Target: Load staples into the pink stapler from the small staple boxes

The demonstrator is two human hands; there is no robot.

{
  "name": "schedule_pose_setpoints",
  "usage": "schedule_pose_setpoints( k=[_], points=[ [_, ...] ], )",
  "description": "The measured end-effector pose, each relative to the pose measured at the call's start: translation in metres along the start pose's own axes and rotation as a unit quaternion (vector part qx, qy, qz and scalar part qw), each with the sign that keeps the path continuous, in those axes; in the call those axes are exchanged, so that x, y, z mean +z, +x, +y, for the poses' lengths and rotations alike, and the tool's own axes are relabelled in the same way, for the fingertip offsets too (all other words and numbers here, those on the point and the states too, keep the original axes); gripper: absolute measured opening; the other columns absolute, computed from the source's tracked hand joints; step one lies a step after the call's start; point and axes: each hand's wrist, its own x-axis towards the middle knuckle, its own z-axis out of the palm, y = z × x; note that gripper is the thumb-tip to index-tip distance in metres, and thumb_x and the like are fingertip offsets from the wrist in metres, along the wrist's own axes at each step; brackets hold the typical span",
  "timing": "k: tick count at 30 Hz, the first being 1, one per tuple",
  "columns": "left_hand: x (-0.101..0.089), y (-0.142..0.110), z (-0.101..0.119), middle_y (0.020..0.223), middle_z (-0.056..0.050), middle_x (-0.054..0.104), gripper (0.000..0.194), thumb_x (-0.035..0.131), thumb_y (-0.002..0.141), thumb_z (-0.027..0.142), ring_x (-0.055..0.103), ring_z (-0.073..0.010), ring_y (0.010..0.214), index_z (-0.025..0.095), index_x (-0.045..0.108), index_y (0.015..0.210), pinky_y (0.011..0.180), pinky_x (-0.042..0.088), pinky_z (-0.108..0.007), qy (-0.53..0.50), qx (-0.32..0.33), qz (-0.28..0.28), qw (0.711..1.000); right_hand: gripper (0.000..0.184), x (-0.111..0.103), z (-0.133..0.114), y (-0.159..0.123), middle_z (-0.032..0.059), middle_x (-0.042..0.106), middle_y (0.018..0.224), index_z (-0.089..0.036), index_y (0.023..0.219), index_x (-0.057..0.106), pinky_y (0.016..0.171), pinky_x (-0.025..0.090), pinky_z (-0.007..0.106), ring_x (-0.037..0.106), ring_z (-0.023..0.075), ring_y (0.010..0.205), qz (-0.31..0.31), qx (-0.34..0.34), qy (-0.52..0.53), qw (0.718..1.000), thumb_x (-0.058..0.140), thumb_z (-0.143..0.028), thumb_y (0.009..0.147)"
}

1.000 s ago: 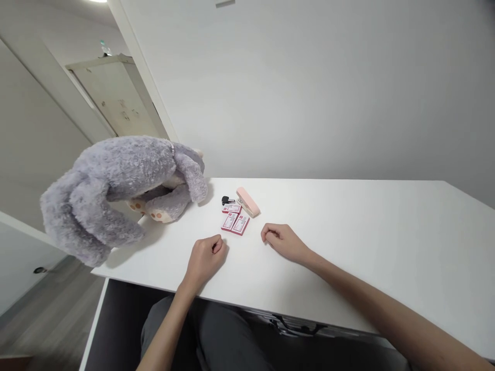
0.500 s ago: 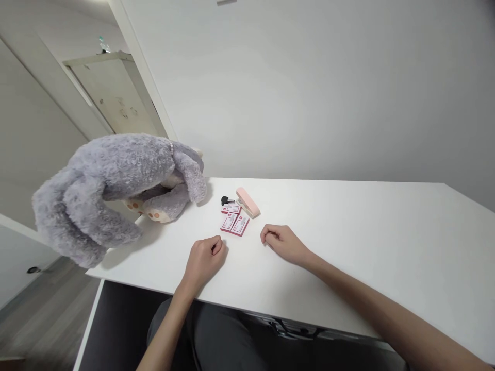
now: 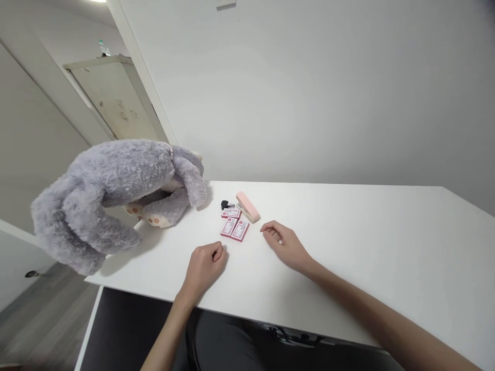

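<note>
My left hand rests on the white table in a loose fist with nothing in it. Across from it, my right hand is lightly curled and empty, its fingertips loosened a little from the palm. Between and beyond the hands lie three small red-and-white staple boxes, one crosswise box behind a left box and a right box. A pink stapler lies slanted at their right, nearest my right hand. Behind the boxes is a small black staple remover with metal jaws.
A large lilac plush toy slumps over the table's left end. A pale wall rises behind the table. An off-white cabinet stands farther back on the left. Dark metal parts show under the table's front edge.
My right hand's fingers have uncurled slightly from a fist, and its fingertips have lifted. The left hand stays put. The view has tilted a little; the objects on the table have not moved.
</note>
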Motion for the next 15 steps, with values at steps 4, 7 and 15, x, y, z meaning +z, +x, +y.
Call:
schedule_pose_setpoints(
  k=[4,7,15],
  points=[
    [0.001,-0.001,-0.002,0.059,0.007,0.02,0.038,0.05,0.089,0.024,0.019,-0.0118,0.059,0.022,0.02,0.067,0.059,0.022,-0.029,0.015,0.006,0.0,1.0,0.02,0.0,0.003,0.002,0.0063,0.067,0.102,-0.023,0.111,0.063,0.076,0.05,0.034,0.059,0.0203,0.085,0.066,-0.03,-0.039,0.997,0.056,-0.038,0.099],
    [0.002,-0.002,-0.003,0.058,0.007,0.021,0.036,0.049,0.089,0.022,0.019,-0.0121,0.059,0.022,0.02,0.067,0.059,0.022,-0.029,0.023,0.007,-0.004,1.0,0.024,0.001,0.012,0.007,0.0091,0.067,0.115,-0.023,0.117,0.06,0.083,0.052,0.037,0.062,0.0219,0.093,0.096,-0.035,-0.052,0.993,0.057,-0.039,0.099],
    [0.002,-0.003,-0.004,0.058,0.006,0.023,0.036,0.049,0.087,0.022,0.02,-0.0129,0.059,0.022,0.02,0.067,0.06,0.021,-0.031,0.022,0.004,-0.011,1.0,0.057,0.024,0.032,0.058,0.0158,0.068,0.136,-0.019,0.136,0.057,0.106,0.048,0.047,0.063,0.0306,0.126,0.106,-0.01,-0.111,0.988,0.068,-0.054,0.092]
  ],
)
